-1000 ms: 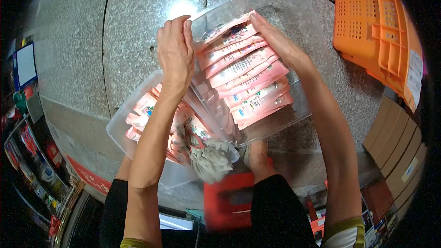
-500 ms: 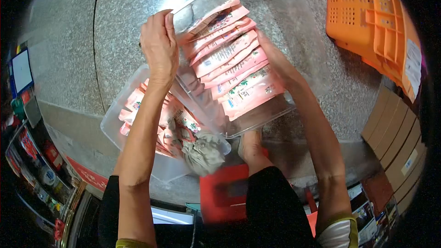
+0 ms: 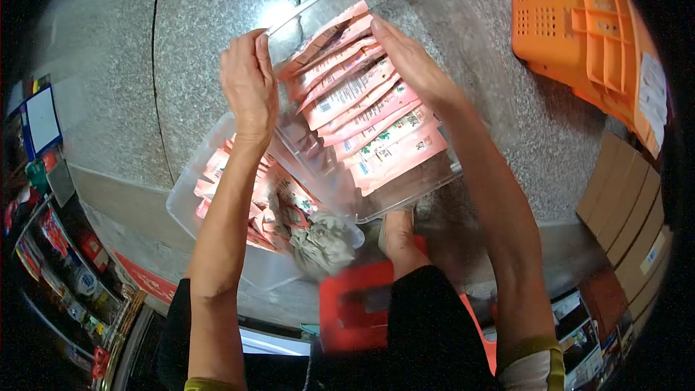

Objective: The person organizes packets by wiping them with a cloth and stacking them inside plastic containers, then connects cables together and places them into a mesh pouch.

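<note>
Several pink packets (image 3: 355, 94) stand in an overlapping row inside a clear plastic box (image 3: 463, 36), which is tilted. My left hand (image 3: 248, 87) is closed on the box's upper left rim, fingers curled over it. My right hand (image 3: 413, 61) reaches into the box with its fingers extended against the right end of the upper packets. A second clear box (image 3: 190, 203), partly under my left forearm, holds more pink packets (image 3: 217, 166) lying loosely. A crumpled grey cloth (image 3: 322, 242) lies at that box's near right corner.
An orange perforated crate (image 3: 550, 14) stands at the upper right, with folded cardboard (image 3: 622, 210) below it. A red stool (image 3: 355, 311) is near my legs. Shelves with colourful goods (image 3: 65, 268) are at the far left. Stone paving (image 3: 203, 36) lies beneath the boxes.
The tilted box and both hands have shifted left in view. My right hand slid down along the packets' right side, then back up to the upper ones.
</note>
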Demonstrator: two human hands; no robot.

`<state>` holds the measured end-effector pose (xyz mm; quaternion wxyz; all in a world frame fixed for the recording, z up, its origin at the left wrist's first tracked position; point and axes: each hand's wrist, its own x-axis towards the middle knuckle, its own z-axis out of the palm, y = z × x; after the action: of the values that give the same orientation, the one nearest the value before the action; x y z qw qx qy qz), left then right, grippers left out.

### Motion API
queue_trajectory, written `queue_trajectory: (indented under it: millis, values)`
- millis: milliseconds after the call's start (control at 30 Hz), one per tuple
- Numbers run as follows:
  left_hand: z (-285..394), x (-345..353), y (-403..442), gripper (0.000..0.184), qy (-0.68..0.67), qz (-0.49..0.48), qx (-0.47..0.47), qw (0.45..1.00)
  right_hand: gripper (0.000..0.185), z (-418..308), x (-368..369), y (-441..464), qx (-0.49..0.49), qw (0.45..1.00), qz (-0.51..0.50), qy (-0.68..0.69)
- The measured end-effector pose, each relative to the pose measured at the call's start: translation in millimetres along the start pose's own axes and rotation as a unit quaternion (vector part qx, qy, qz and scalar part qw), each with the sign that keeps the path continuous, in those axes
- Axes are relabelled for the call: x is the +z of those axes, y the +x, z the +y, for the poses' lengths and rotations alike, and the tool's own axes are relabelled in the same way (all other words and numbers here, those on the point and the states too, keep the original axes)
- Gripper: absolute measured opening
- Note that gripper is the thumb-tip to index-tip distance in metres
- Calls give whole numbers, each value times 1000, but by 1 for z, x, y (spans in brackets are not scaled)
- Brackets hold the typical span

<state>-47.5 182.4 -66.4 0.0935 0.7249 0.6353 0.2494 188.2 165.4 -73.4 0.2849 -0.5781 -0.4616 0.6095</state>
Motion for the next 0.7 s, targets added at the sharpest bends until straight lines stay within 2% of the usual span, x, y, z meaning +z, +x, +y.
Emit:
queue_trajectory:
  millis: [67,167,267,367,433,567,667,700]
  values:
    - [-1,1,0,24,-13,7,3,1000,67,3,-2,1,5,1000,-10,-22]
    - [-2,2,0,25,-18,4,1,1000,68,12,-4,0,58,997,-8,54]
    - [1,0,0,25,-18,-1,-5,1000,69,10,-9,2,19,999,38,-18]
    - [1,-1,0,26,-1,-9,-9,1000,72,4,-1,14,-14,999,35,16]
    - [0,-2,-1,28,25,-23,-17,999,74,-1,2,16,2,1000,11,-9]
    - [0,2,-1,26,-16,2,-11,1000,77,-4,-2,16,7,1000,-27,-9]
    - [0,1,-2,26,-17,3,-4,1000,77,-3,-8,4,5,1000,-4,-23]
    - [0,2,-1,26,-15,3,0,1000,77,-2,-9,-5,34,999,20,-5]
